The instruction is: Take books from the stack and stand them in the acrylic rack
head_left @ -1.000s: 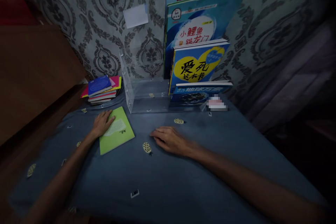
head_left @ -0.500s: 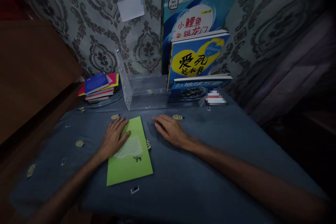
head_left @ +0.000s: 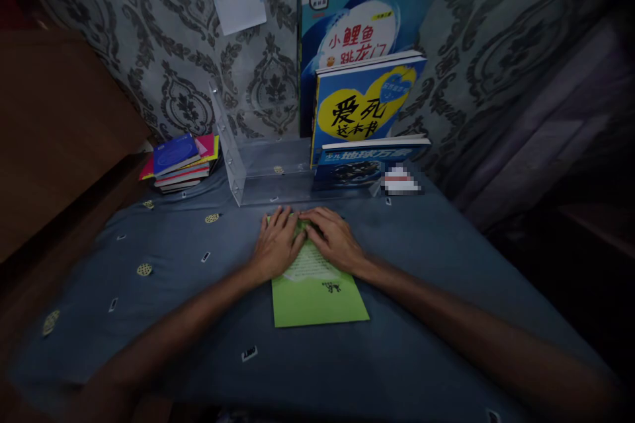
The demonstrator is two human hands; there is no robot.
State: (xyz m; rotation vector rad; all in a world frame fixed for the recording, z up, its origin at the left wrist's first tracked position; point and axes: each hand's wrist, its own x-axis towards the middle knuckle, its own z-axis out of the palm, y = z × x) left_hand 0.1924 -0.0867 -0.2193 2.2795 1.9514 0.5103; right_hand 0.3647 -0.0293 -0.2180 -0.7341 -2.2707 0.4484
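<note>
A thin light-green book (head_left: 318, 305) lies on the cloth-covered table, showing a pale text panel and a small dark drawing. On its upper left part rests my left hand (head_left: 278, 246), palm down with the fingers stretched out. My right hand (head_left: 338, 240) lies over the upper right part, its fingers bent inward toward the left hand and the thumb apart. The two hands nearly meet at the top of the book and cover that end of it.
Behind the hands stands a clear acrylic rack (head_left: 232, 165) with upright books in its right part, among them a blue book with a yellow heart (head_left: 364, 106). A stack of small books (head_left: 181, 162) sits at the back left. Patterned wallpaper (head_left: 270, 89) closes off the back.
The green book has shifted right across the table with my left hand on it. My right hand has come onto the book's upper right part. The view has shifted slightly.
</note>
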